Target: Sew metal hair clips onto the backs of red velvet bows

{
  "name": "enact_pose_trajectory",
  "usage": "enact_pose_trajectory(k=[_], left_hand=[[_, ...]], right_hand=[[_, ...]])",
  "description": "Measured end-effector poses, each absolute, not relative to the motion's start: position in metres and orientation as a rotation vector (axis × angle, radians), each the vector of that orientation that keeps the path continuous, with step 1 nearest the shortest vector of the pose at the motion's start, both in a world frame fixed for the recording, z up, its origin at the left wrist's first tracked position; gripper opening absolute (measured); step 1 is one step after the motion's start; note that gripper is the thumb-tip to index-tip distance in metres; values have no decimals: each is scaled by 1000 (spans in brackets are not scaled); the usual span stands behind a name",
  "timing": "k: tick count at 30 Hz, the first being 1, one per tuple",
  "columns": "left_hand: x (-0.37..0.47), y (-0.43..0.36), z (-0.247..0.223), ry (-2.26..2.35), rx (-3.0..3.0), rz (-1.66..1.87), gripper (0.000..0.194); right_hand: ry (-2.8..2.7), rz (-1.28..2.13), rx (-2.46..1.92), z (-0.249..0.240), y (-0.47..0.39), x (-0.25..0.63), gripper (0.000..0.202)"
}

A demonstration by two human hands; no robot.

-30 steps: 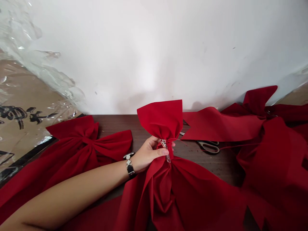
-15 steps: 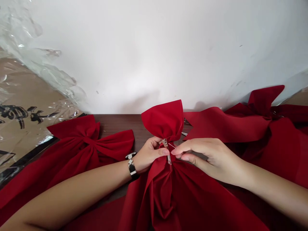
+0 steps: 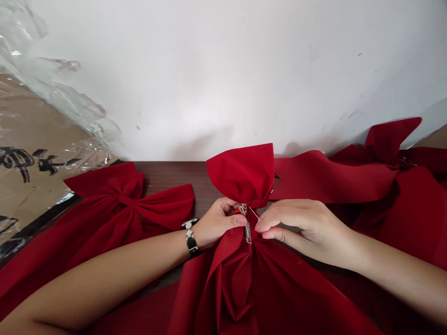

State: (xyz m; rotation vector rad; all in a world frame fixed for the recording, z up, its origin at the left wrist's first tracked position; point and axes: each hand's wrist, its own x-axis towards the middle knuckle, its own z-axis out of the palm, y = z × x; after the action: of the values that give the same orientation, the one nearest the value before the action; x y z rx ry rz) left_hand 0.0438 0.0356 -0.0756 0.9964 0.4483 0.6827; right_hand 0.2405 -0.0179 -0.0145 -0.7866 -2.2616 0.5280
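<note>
A large red fabric bow [image 3: 240, 174] stands in front of me, its back side toward me and its long tails hanging down. My left hand [image 3: 221, 223] is closed around the bow's gathered middle, with the thumb pressing on a silver metal hair clip [image 3: 248, 230] that lies lengthwise over the centre. Just right of the clip, my right hand [image 3: 300, 223] pinches a thin needle [image 3: 254, 213] between thumb and forefinger. The needle slants up and left toward the bow's middle; I cannot tell whether its tip is in the cloth. Any thread is too fine to make out.
Another red bow [image 3: 127, 201] lies to the left on the dark wooden table [image 3: 167, 173]. More red bows and ribbon tails [image 3: 331, 179] are heaped at the right. A plastic-wrapped cardboard box [image 3: 38, 135] stands far left, and a white wall [image 3: 216, 74] rises behind.
The needle and my right hand have shifted slightly, and more of the needle shows beside the clip. My left hand keeps its hold on the bow. The view has moved a little.
</note>
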Motion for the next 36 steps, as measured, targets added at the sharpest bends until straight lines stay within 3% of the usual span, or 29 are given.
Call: enact_pose_trajectory(k=[36], left_hand=[[45,34,-74,480,1078,656,46]], right_hand=[[-2259,548,-708,-14,-23,236,9]])
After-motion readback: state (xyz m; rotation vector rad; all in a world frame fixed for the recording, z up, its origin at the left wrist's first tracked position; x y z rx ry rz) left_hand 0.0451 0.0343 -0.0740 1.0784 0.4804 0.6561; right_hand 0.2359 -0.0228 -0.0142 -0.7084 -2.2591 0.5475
